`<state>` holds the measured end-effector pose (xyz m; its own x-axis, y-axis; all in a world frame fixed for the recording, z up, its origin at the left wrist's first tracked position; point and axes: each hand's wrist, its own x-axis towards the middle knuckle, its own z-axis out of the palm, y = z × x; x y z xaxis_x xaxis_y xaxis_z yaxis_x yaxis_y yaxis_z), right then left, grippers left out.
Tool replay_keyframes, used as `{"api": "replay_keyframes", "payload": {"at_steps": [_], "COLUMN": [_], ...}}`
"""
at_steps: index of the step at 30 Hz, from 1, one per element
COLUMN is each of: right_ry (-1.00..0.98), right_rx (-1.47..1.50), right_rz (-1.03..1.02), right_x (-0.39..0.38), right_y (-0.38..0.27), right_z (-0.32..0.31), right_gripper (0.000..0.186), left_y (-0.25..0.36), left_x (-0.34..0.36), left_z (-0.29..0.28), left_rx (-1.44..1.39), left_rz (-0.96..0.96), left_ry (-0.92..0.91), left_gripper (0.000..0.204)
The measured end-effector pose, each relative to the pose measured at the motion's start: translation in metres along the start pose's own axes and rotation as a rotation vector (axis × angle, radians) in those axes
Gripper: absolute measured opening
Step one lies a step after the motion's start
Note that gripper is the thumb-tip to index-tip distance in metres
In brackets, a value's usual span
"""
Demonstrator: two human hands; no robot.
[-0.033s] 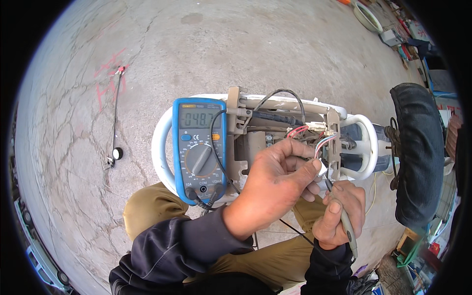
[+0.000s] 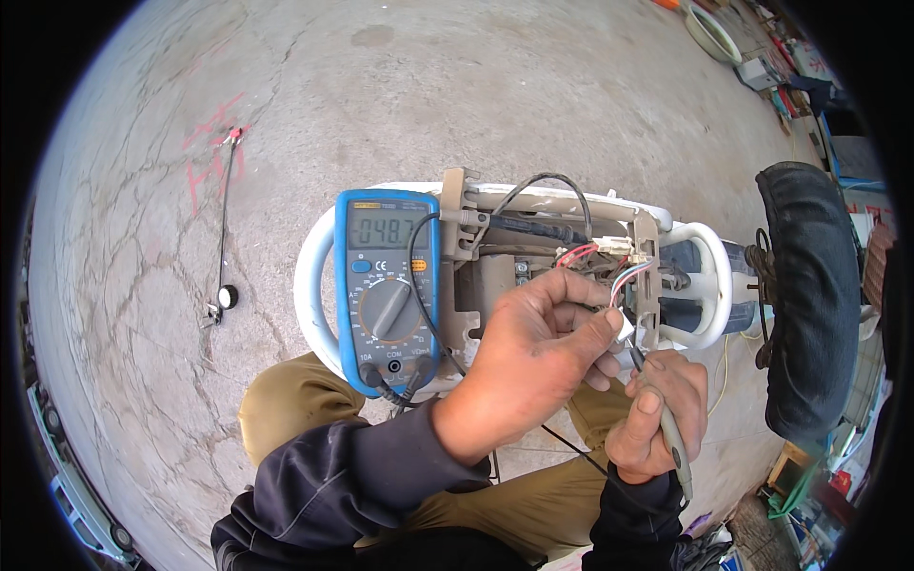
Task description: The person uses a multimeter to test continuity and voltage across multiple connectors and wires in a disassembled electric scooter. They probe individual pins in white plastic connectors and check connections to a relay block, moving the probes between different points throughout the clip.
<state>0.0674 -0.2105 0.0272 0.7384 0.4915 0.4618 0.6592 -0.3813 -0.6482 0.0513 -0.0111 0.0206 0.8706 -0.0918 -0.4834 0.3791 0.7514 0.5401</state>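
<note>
Between the thumb and fingers of my left hand (image 2: pixel 547 347) is a small white wire connector (image 2: pixel 625 328), with several thin coloured wires (image 2: pixel 624 278) running up from it. My right hand (image 2: pixel 664 414) grips a grey multimeter probe (image 2: pixel 672 433). Its tip points up at the connector; whether it is inserted is hard to see. A blue multimeter (image 2: pixel 387 290) lies on the white tubular frame (image 2: pixel 319 276), its display lit with digits and its leads plugged in. A second, black probe (image 2: pixel 538 228) rests across the frame near another white connector (image 2: pixel 612 246) with red wires.
A black padded seat (image 2: pixel 807 300) stands at the right end of the frame. On the concrete floor to the left lies a thin rod with a round mirror (image 2: pixel 227 297). A basin (image 2: pixel 712 34) and assorted clutter line the right side. A parked car (image 2: pixel 81 500) shows at far left.
</note>
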Motion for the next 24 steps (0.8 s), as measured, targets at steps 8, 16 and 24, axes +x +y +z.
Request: {"api": "replay_keyframes", "payload": {"at_steps": [8, 16, 24], "right_ry": [0.028, 0.075, 0.097], "right_rx": [0.042, 0.053, 0.041], "right_rz": [-0.018, -0.033, -0.023], "right_x": [0.004, 0.007, 0.010], "right_y": [-0.002, -0.003, -0.004], "right_z": [0.004, 0.000, 0.003], "right_gripper": [0.021, 0.022, 0.023], "left_y": [0.001, 0.003, 0.005], "left_x": [-0.002, -0.001, 0.000], "left_z": [0.000, 0.001, -0.001], "left_rx": [0.012, 0.022, -0.009], "left_rz": [0.000, -0.017, -0.018], "left_ry": [0.002, 0.033, 0.023], "left_gripper": [0.019, 0.018, 0.022]}}
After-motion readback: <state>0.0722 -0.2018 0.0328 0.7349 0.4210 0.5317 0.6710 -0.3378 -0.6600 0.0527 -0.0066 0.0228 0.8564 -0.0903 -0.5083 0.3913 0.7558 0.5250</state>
